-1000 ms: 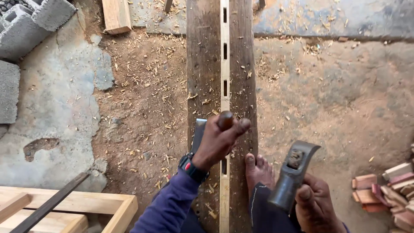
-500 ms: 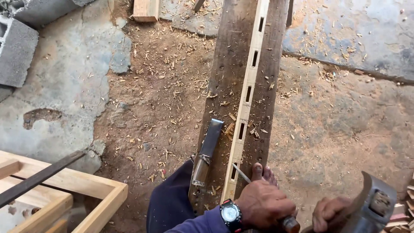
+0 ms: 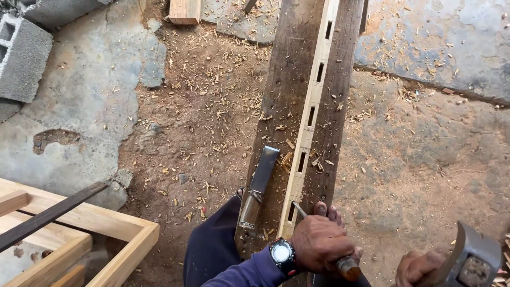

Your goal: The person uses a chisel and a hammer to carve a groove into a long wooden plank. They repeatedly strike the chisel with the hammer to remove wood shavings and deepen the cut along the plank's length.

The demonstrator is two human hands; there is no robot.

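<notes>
While your left hand (image 3: 319,242) grips the chisel (image 3: 324,236) and your right hand (image 3: 417,268) grips the hammer (image 3: 470,260), the mortised strip (image 3: 311,111) lies on a dark plank (image 3: 281,90) over chip-strewn ground (image 3: 202,106).

- The dark plank (image 3: 319,95) runs up the middle, carrying the pale slotted strip (image 3: 313,101) and a loose wide chisel (image 3: 258,186) on its left half.
- Left of the plank, the dirt floor (image 3: 202,106) lies open, strewn only with wood chips.
- Farther left stand a concrete block (image 3: 24,58) and a wooden frame (image 3: 106,228).
- Right of the plank, the floor is open up to the hammer (image 3: 470,258).
</notes>
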